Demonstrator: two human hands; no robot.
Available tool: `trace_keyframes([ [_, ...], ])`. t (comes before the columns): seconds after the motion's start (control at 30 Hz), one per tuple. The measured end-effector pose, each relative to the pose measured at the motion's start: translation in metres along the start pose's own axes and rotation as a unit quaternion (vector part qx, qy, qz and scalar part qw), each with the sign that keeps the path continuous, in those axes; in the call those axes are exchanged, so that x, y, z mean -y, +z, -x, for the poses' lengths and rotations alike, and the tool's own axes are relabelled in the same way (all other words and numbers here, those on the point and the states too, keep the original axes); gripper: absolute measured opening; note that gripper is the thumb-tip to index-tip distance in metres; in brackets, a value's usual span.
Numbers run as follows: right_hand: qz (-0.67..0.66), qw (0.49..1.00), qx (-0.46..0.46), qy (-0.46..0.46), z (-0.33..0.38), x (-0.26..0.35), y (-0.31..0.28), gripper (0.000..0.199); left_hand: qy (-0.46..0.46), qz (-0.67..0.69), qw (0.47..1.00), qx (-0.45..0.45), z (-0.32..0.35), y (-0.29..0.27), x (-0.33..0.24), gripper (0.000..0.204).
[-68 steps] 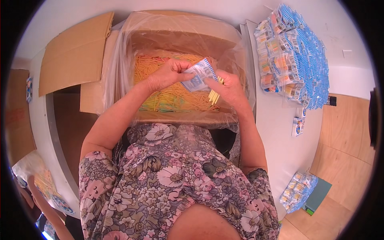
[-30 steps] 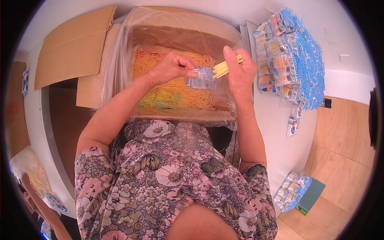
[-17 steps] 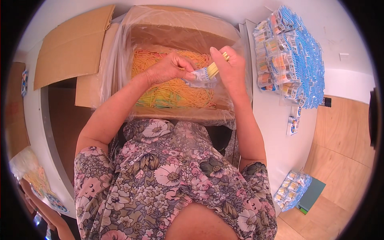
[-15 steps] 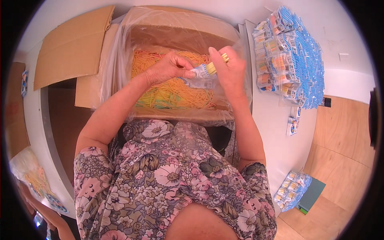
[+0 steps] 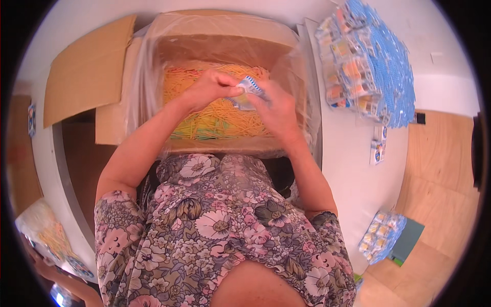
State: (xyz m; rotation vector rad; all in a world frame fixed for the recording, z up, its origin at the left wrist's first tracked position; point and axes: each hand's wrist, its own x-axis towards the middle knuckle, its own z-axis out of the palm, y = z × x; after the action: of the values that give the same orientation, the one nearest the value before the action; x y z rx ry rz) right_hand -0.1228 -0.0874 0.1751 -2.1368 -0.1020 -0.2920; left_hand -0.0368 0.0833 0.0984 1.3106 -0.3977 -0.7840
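Sticks (image 5: 215, 120) in box (image 5: 225, 46); packets (image 5: 368, 66) right.

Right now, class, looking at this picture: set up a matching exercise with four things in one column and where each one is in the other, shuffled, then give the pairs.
Things:
1. small packet
2. yellow sticks
3. pile of filled packets
4. cardboard flap

Places:
A. lying loose in the plastic-lined box
B. on the white table, right of the box
C. held between the left hand and right hand
D. spread out left of the box

Pairs: 1-C, 2-A, 3-B, 4-D
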Motion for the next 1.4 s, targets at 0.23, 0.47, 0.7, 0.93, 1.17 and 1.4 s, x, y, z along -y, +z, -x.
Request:
trace_keyframes([
  [0.23, -0.124, 0.979, -0.124, 0.102, 0.079, -0.029, -0.163, 0.02, 0.026, -0.099, 0.994, -0.047, 0.024, -0.022, 0.003, 0.027],
  [0.47, 0.307, 0.866, -0.33, 0.216, 0.15, -0.185, -0.37, 0.016, -0.02, -0.322, 0.946, 0.035, 0.008, 0.003, -0.033, 0.02],
  [0.7, 0.623, 0.683, -0.334, 0.185, 0.152, -0.223, -0.366, 0.042, 0.066, -0.623, 0.78, 0.008, -0.07, 0.03, 0.036, 0.023],
  [0.93, 0.535, 0.776, -0.321, 0.093, 0.174, -0.171, -0.313, 0.038, -0.016, -0.652, 0.753, -0.088, -0.102, 0.031, 0.091, 0.032],
  [1.17, 0.462, 0.828, -0.318, 0.011, 0.156, -0.121, -0.256, 0.037, -0.06, -0.549, 0.831, -0.069, -0.1, 0.02, 0.087, 0.021],
  [1.4, 0.374, 0.879, -0.205, -0.213, 0.097, -0.027, -0.166, 0.023, -0.031, -0.388, 0.92, -0.036, -0.079, 0.012, 0.058, 0.018],
])
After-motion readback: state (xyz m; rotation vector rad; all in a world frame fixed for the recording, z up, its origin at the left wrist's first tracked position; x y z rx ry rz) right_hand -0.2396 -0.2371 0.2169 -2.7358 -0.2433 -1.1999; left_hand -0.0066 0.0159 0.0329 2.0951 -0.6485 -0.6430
